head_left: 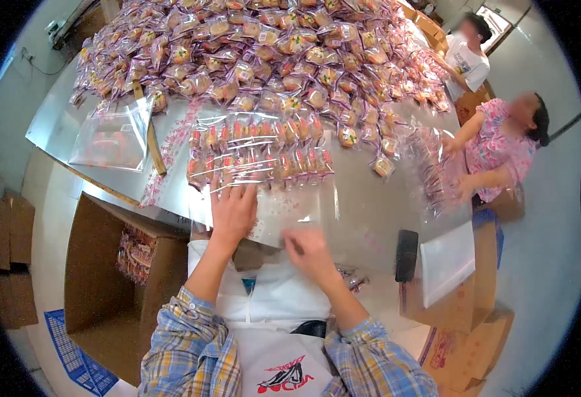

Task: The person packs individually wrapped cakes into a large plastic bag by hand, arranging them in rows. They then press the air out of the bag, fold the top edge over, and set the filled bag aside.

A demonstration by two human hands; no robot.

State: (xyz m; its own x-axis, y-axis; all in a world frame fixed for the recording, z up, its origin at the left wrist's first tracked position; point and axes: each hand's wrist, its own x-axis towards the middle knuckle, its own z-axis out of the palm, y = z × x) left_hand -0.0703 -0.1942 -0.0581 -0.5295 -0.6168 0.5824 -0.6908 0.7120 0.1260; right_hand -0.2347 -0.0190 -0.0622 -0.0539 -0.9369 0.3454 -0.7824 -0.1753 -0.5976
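Observation:
In front of me lies a large clear plastic bag (290, 205) holding two rows of small wrapped cakes (260, 163). My left hand (234, 212) rests on the bag just below the near row, fingers stretched out. To its right, my right hand (307, 250) is curled closed at the bag's near edge, slightly blurred. Whatever its fingers hold is too small or hidden to make out. Beyond the bag, a big heap of single-wrapped cakes (257, 56) covers the far part of the metal table (370, 218).
An open cardboard box (98, 291) with packed goods stands lower left. Flat clear bags (115, 142) lie on the table's left. At right are a black phone-like object (407, 255), plastic sheets (449, 261) and cartons (469, 344). Two co-workers (502, 145) are along the right side.

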